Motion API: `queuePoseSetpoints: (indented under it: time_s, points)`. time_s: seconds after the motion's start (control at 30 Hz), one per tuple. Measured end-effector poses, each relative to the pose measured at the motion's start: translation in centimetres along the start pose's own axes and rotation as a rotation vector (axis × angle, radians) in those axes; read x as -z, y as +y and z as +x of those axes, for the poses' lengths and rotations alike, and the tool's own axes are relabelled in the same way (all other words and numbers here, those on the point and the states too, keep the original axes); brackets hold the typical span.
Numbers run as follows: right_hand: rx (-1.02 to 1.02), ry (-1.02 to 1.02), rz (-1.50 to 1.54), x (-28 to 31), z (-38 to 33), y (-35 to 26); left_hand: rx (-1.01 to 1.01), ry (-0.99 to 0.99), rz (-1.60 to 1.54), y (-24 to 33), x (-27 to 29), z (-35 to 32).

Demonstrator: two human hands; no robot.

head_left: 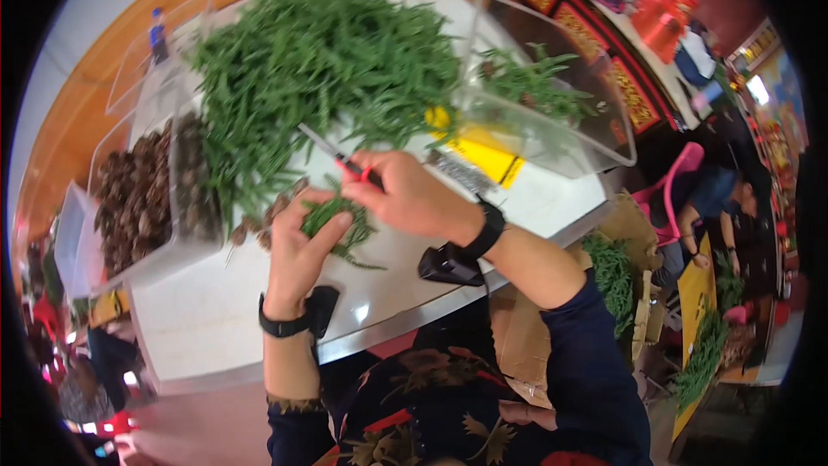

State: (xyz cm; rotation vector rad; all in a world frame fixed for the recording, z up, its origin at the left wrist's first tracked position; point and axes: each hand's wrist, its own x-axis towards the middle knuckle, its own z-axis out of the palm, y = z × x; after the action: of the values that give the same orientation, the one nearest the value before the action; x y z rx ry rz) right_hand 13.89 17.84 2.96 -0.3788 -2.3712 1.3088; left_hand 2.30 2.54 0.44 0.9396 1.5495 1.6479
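My left hand (297, 246) is closed around a small green artificial sprig (352, 226) whose leafy tips stick out past the thumb. Just to its right, my right hand (410, 194) grips red-and-black-handled scissors (323, 144), their blades pointing up and left, away from the sprig. Several brown pine cones (281, 205) lie on the white table (207, 319) right behind my left hand. A large heap of green sprigs (319, 60) covers the table's far part, beyond both hands.
At left stands a clear bin (194, 246) full of pine cones. Another clear bin (561, 158) at right holds sprigs with cones. A yellow packet (487, 155) lies beside it. Beyond the table's right edge are a cardboard box (526, 354), a pink chair (677, 185) and people working.
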Motion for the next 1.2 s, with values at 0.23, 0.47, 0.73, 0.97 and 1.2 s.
queuePoseSetpoints:
  time_s: [0.23,0.47,0.73,0.97,1.2]
  points:
    - [-0.137,0.274,0.120,6.1,-2.0,-2.3,-0.113,0.054,-0.126,0.0,0.5,-0.1]
    - [-0.244,0.894,-0.245,19.6,-2.5,-1.1,-0.003,0.261,-0.130,-0.5,1.6,0.7]
    - [-0.123,0.434,-0.216,14.6,-3.8,-2.0,-0.055,0.482,-0.189,-0.2,3.9,1.2]
    - [-0.111,-0.088,-0.688,1.9,-3.9,1.8,0.007,0.138,0.439,-0.8,5.2,0.3]
    - [-0.074,-0.044,-0.800,-1.3,-4.3,3.4,-0.227,-0.045,1.065,-2.3,3.7,0.2]
